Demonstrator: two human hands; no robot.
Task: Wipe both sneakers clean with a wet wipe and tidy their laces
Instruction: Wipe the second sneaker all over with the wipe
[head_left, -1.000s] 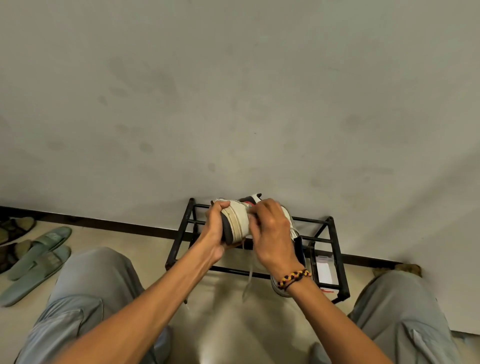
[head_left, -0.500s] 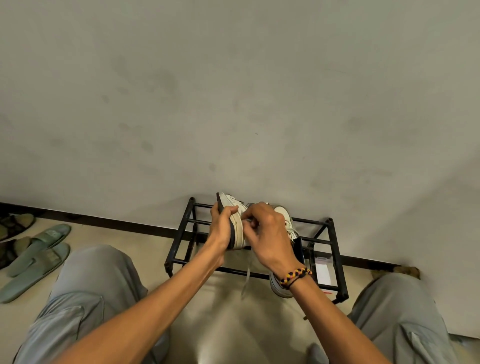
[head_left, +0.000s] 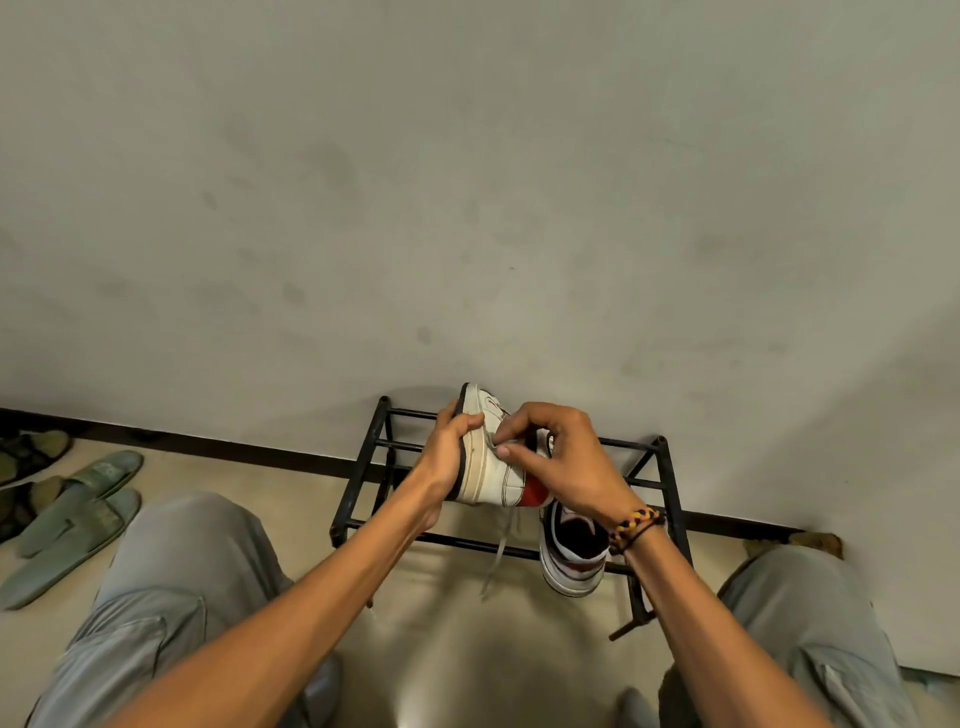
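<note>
My left hand (head_left: 448, 453) grips a white sneaker (head_left: 491, 475) by its sole, holding it on edge above the black shoe rack (head_left: 363, 470), with its red heel patch toward me. My right hand (head_left: 563, 460) curls over the sneaker's upper, and its fingertips pinch at the side panel. Whether a wipe or a lace sits under those fingertips is hidden. A loose lace (head_left: 500, 553) hangs down from the sneaker. The second sneaker (head_left: 571, 564), white with a dark red lining, rests on the rack's front bars below my right wrist.
A stained wall rises straight behind the rack. Several green slippers (head_left: 78, 514) lie on the floor at the left. My knees in grey trousers (head_left: 171, 577) flank the pale floor in front of the rack.
The sneaker has turned in my hands, so its sole now faces left and stands more upright. My right hand has shifted from covering the shoe to pinching at its side.
</note>
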